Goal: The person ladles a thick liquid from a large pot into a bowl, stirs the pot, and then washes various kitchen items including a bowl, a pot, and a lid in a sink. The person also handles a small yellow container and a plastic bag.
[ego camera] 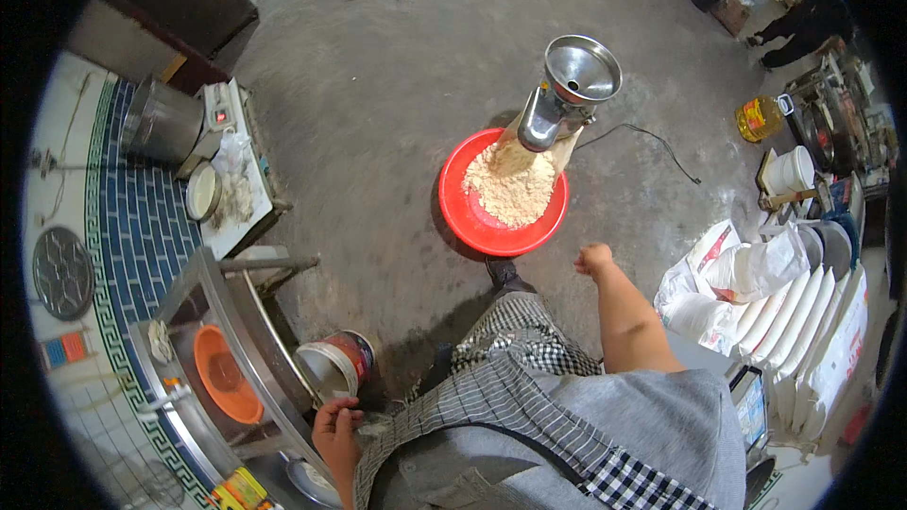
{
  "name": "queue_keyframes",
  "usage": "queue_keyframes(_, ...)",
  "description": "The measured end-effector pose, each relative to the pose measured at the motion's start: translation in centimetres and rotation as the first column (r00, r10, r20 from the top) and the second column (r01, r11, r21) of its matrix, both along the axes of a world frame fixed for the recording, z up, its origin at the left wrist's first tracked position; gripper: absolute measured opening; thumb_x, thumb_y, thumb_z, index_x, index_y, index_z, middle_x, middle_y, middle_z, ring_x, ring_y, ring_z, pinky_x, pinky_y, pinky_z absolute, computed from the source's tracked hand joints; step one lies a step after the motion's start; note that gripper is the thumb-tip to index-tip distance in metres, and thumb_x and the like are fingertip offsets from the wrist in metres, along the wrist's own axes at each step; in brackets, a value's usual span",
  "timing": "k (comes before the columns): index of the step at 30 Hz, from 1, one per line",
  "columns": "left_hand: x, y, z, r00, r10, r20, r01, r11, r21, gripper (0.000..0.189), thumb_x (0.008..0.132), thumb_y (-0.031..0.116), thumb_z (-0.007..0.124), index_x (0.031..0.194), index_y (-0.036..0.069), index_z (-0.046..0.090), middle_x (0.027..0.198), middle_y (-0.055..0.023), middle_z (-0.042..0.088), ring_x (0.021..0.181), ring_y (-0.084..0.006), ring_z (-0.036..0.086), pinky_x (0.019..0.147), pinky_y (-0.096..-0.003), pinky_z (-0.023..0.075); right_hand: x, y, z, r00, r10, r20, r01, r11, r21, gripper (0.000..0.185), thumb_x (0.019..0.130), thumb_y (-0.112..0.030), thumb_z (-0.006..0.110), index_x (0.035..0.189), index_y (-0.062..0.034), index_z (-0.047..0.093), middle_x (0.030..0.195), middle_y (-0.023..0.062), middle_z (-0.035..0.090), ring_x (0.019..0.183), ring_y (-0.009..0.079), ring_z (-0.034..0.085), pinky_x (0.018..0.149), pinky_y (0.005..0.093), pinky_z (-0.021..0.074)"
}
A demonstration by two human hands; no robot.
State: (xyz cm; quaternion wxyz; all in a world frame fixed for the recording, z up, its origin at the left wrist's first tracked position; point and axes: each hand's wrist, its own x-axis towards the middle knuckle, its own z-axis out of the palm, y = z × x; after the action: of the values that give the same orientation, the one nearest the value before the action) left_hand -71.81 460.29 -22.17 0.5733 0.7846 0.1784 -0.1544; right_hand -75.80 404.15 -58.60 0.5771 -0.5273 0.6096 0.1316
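Note:
My right hand [594, 259] hangs over the concrete floor with its fingers curled in and nothing visible in it. Just beyond it stands a red plastic basin [459, 216] with a heap of pale crumbly meal [514, 191]. A steel machine [540, 129] with a round funnel hopper [582, 65] stands at the basin's far side, its spout above the meal. At lower left, my left hand [336, 428] is beside the sink frame, its fingertips at the rim of a bucket [329, 365]. Whether those fingers grip anything is unclear.
An orange basin [223, 372] sits in the steel sink [244, 340] at left. White sacks [772, 312] are stacked at right, near an oil jug [758, 119]. A black cord [655, 136] trails across the floor. A person's dark-clothed legs [790, 35] show at upper right.

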Motion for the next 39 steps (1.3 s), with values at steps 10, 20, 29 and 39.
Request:
queue_keyframes(10,9.2,-13.4,-2.3,0.945,-0.129,-0.299,0.144,0.989,0.028,0.018,0.092,0.003,0.055,0.106,-0.002,0.065,0.090,-0.0090,0.070,0.076,-0.0151,0.065,0.071,-0.0289,0.0519,27.2,-19.3,0.3,0.787,-0.468,0.403,0.432,0.883,0.184,0.026,0.100,-0.022,0.050,0.118,-0.0033,0.049,0.085,0.0111,0.061,0.074,0.0238,0.066,0.062,0.0394,0.0562)
queue_keyframes(20,12.6,-18.6,-6.5,0.820,-0.308,-0.483,0.493,0.809,0.320,0.023,0.091,0.004,0.057,0.112,-0.001,0.066,0.098,-0.0075,0.069,0.082,-0.0127,0.064,0.074,-0.0264,0.0528,37.4,-24.7,-7.6,0.531,-0.774,0.345,0.635,0.633,0.443,0.026,0.092,-0.002,0.045,0.115,0.0087,0.043,0.081,0.0242,0.061,0.058,0.0272,0.061,0.041,0.0279,0.0464)
queue_keyframes(29,15.4,-21.0,-5.5,0.767,-0.185,-0.615,0.530,0.724,0.443,0.022,0.086,0.009,0.064,0.106,0.000,0.066,0.085,-0.0116,0.069,0.076,-0.0162,0.067,0.068,-0.0330,0.0537,33.6,-28.6,-10.2,0.641,-0.683,0.351,0.495,0.717,0.491,0.015,0.090,-0.007,0.049,0.096,0.0053,0.053,0.078,0.0147,0.063,0.052,0.0174,0.053,0.040,0.0233,0.0399)
queue_keyframes(39,15.1,-18.1,-4.6,0.751,-0.155,-0.642,0.537,0.709,0.457,0.033,0.091,0.025,0.058,0.114,0.003,0.066,0.106,-0.0181,0.069,0.096,-0.0333,0.067,0.083,-0.0426,0.0531,32.7,-31.2,-13.6,0.693,-0.574,0.435,0.473,0.818,0.327,0.019,0.089,-0.007,0.043,0.096,0.0020,0.058,0.080,0.0124,0.066,0.055,0.0160,0.055,0.044,0.0243,0.0420)
